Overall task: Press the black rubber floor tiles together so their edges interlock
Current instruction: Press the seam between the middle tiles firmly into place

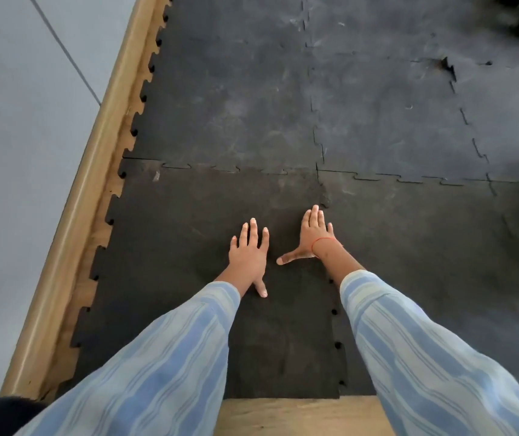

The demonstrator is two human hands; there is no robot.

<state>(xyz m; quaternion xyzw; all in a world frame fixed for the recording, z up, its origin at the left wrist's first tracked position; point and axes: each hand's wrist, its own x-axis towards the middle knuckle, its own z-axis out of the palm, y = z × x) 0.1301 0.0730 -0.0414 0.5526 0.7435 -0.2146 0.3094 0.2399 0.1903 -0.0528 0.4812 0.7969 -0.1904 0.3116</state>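
Both hands spread flat on the near tile [173, 278], right hand [314, 234] nearest the unseated seam [335, 309] running lengthwise beside it, left hand [248, 250] farther.

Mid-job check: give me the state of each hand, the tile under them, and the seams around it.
left hand: flat, fingers spread, palm down on tile
right hand: flat, near the right seam
near tile: lying flat
far seam: closed, teeth meshed
right seam: partly open, gaps showing
lifted corner: raised, unseated
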